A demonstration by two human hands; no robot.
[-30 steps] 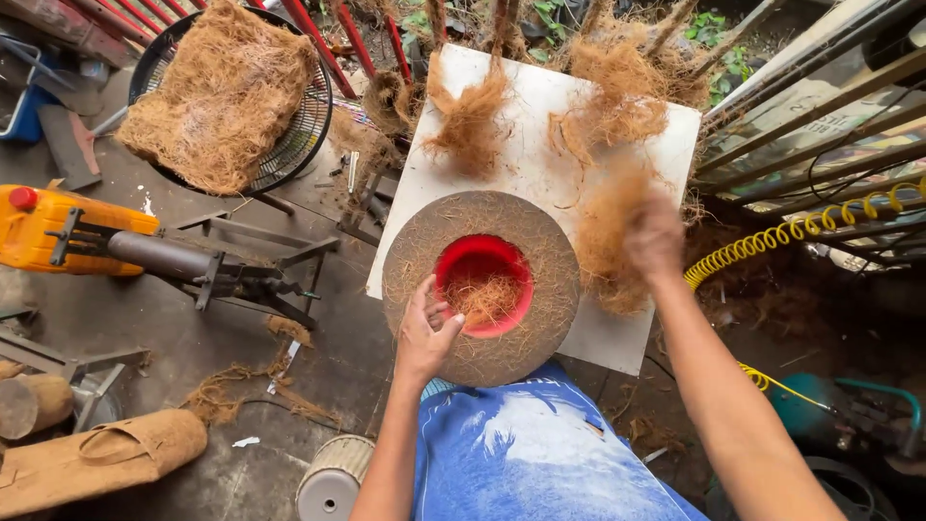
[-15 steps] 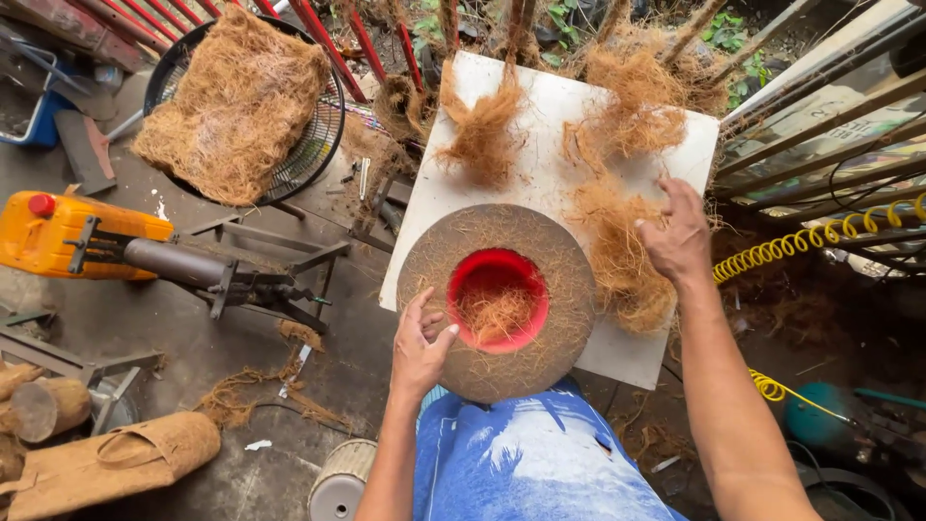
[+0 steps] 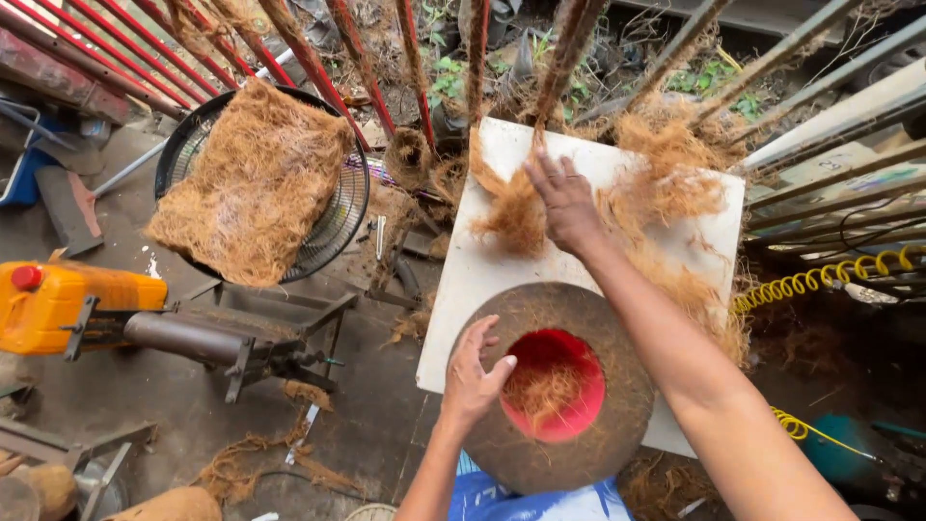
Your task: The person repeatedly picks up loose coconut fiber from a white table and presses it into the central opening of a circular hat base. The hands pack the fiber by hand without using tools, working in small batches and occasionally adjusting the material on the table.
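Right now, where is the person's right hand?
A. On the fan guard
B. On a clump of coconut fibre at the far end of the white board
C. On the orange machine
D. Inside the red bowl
B: the right hand reaches across the white board and lies on a clump of coconut fibre, while the left hand rests at the red bowl's rim.

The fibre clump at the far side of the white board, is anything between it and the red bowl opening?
Nothing visible blocks it. The right hand rests on the fibre clump; bare white board and the brown fibre rim lie between it and the red bowl. The left hand sits on the rim's left side.
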